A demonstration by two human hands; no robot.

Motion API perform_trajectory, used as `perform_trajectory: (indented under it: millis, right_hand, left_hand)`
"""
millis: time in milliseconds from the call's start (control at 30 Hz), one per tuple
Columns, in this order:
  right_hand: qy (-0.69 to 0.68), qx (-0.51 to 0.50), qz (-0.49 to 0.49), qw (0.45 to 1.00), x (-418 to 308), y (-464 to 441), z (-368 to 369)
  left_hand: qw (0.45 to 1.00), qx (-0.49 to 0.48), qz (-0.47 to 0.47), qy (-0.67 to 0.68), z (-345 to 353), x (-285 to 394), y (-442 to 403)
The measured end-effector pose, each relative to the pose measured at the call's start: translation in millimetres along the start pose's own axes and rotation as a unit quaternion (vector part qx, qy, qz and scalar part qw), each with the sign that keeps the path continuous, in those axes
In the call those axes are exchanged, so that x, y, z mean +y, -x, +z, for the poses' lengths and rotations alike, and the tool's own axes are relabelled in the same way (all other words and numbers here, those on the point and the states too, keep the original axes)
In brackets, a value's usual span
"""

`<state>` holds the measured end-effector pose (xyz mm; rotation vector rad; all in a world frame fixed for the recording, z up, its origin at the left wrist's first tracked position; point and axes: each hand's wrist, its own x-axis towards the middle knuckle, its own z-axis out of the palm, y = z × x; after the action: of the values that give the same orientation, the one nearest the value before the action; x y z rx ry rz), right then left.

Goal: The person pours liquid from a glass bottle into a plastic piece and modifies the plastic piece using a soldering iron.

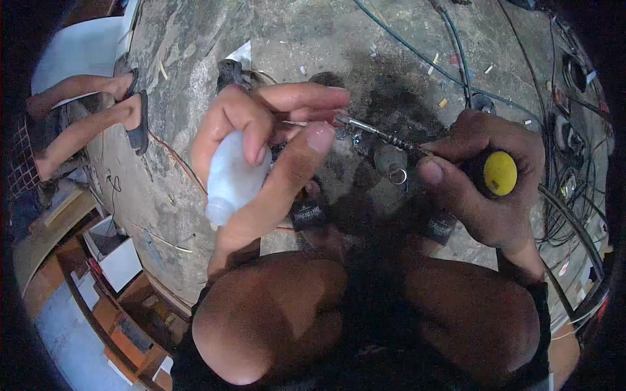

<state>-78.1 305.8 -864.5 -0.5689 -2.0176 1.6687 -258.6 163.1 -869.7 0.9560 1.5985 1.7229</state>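
Note:
My left hand [261,143] is closed around a small white plastic bottle [238,176], which lies tilted in the palm with its narrow end toward the wrist. The thumb and index finger of that hand reach out to the tip of a thin metal shaft [372,128]; whether they touch it I cannot tell. My right hand [499,169] grips the other end of the shaft between thumb and index finger, near a dark, coil-like section. A rounded yellow end [500,174] shows in the right palm, in line with the shaft, like a screwdriver handle; the fingers hide the middle.
Below the hands, a metal ring [398,176] lies on the stained concrete floor [195,78]. Cables [574,215] coil at the right, and a green hose [404,42] crosses the top. Another person's legs [91,124] are at the left, above a wooden drawer unit [147,313].

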Motion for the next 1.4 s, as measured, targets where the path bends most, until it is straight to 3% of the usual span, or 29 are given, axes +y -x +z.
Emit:
perform_trajectory:
  millis: [267, 567, 767, 867, 967, 1167, 1367, 1400]
  right_hand:
    - [0.0, -0.01, -0.012, 1.0, 3.2, 0.1, 0.0]
    - [0.004, -0.017, 0.015, 1.0, 3.3, -2.2, 2.9]
    - [0.005, -0.016, 0.015, 1.0, 6.3, -2.5, 3.4]
    - [-0.004, -0.019, 0.029, 0.999, 7.2, -2.2, 1.0]
    - [-0.024, -0.013, 0.048, 0.998, 9.0, -1.9, 1.3]
    - [0.001, 0.007, 0.05, 0.999, 7.5, -3.3, 2.3]
    - [-0.026, -0.02, 0.066, 0.997, 22.1, -8.8, 5.5]
    - [-0.023, -0.023, 0.065, 0.997, 25.6, -9.9, 7.1]
  left_hand:
    - [0.991, -0.05, 0.063, -0.103, -7.1, 3.4, -0.2]
    - [1.0, 0.014, -0.019, 0.009, 0.2, 4.4, 0.0]
    - [0.996, 0.08, -0.012, -0.038, -1.3, 1.6, -3.0]
    - [0.998, 0.064, -0.016, -0.024, -1.6, 0.1, -1.3]
    - [0.99, 0.068, 0.003, -0.126, -8.6, -14.0, -1.8]
    - [0.997, 0.036, -0.072, 0.004, 3.1, -20.3, 1.7]
    - [0.951, 0.012, -0.141, 0.275, 33.4, -35.2, 6.6]
    - [0.964, -0.006, -0.139, 0.227, 32.9, -38.9, 7.5]
